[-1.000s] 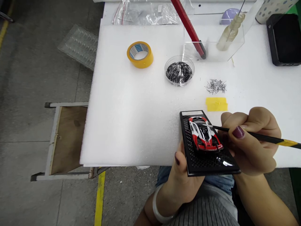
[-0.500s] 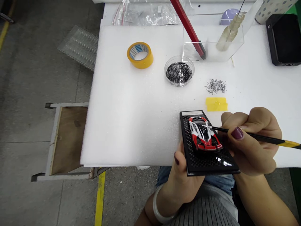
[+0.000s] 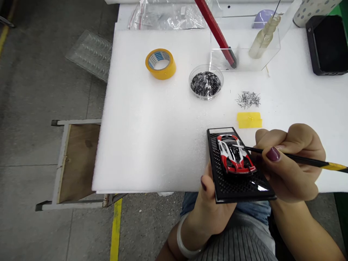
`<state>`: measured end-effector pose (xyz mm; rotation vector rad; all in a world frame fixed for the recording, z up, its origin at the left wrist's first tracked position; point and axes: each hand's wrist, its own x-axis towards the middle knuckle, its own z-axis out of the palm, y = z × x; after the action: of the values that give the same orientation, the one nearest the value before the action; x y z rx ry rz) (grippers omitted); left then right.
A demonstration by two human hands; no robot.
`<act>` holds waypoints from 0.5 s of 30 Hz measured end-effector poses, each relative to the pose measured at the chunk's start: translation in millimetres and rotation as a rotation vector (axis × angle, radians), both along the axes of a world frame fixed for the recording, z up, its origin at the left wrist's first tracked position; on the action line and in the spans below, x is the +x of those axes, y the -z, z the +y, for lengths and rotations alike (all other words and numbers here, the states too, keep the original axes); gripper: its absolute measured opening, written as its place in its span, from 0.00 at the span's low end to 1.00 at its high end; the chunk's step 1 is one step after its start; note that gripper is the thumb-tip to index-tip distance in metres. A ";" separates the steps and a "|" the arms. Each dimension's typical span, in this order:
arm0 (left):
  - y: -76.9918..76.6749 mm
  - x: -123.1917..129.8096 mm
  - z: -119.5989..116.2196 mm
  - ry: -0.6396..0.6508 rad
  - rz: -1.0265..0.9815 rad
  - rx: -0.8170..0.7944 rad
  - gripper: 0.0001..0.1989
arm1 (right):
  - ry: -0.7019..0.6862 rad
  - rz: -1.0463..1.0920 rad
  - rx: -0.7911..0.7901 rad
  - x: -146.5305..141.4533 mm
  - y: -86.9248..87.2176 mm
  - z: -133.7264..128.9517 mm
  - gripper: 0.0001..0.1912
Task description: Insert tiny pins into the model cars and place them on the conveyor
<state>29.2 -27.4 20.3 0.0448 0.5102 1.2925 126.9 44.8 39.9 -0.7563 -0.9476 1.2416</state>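
A red, white and black model car [image 3: 234,155] sits on a black textured base [image 3: 228,186]. From below and the left side, my left hand [image 3: 213,206] grips this base, tilted over the table's front edge. My right hand [image 3: 290,163] pinches a thin black and yellow tool [image 3: 306,159], its pale fine tip over the dark middle of the car; whether it touches cannot be made out. Just beyond the base lie a yellow tape piece [image 3: 249,120] and a small pile of short black strands [image 3: 248,99]. A clear round dish [image 3: 206,82] holds more such strands.
A yellow tape roll [image 3: 161,64] lies on the white foam sheet [image 3: 146,137]. Behind the dish, a clear acrylic holder [image 3: 244,65] has a red cutter [image 3: 217,32] and a bottle [image 3: 263,38] in it. A black device [image 3: 328,45] sits back right; a stool [image 3: 78,163] stands left.
The whole view has shifted very slightly, with table items a little further left. Both hands keep their holds, and the tool tip stays over the car.
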 end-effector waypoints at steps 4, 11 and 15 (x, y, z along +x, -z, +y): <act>4.7 2.0 -1.2 -0.020 -0.010 0.018 0.32 | 0.013 -0.015 -0.004 0.9 -0.2 -0.2 0.14; 2.0 1.5 -0.3 0.002 0.032 0.026 0.31 | 0.025 -0.050 0.005 1.2 0.4 -0.3 0.16; 0.8 1.6 0.7 -0.010 0.003 0.031 0.30 | 0.022 -0.039 0.009 0.8 0.8 -0.2 0.15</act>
<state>30.7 -26.7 19.5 0.0707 0.4938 1.3102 127.7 44.6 39.0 -0.7843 -0.9732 1.2071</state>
